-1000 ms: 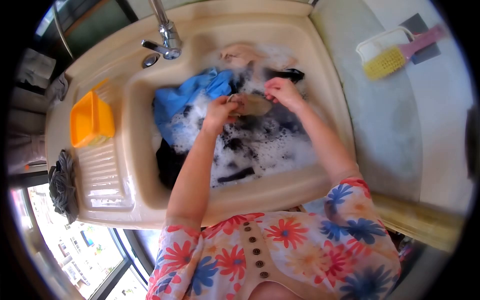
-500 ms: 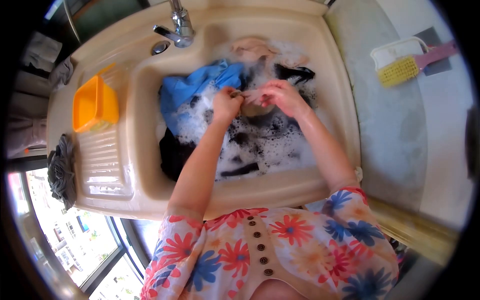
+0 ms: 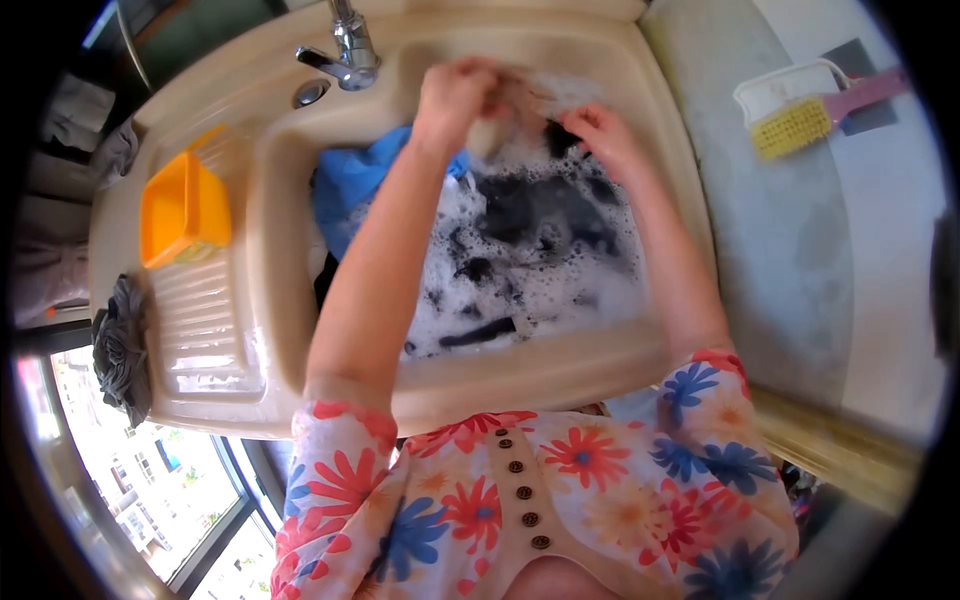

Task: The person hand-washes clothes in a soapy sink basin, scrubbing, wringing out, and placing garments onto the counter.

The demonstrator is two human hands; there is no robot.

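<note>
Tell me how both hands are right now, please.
Left hand: closed, apparently holding beige cloth.
Right hand: by black cloth; grip cannot be told.

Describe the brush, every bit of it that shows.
The brush has a block of short yellow bristles and a pinkish-purple handle that looks like plastic. It lies to the right of the sink with its bristles toward the camera and its handle pointing away to the far right, where the tip meets the dark edge of the view. It overlaps a white-rimmed item and a dark grey square; contact with either is hard to confirm. Nobody holds it.
</note>
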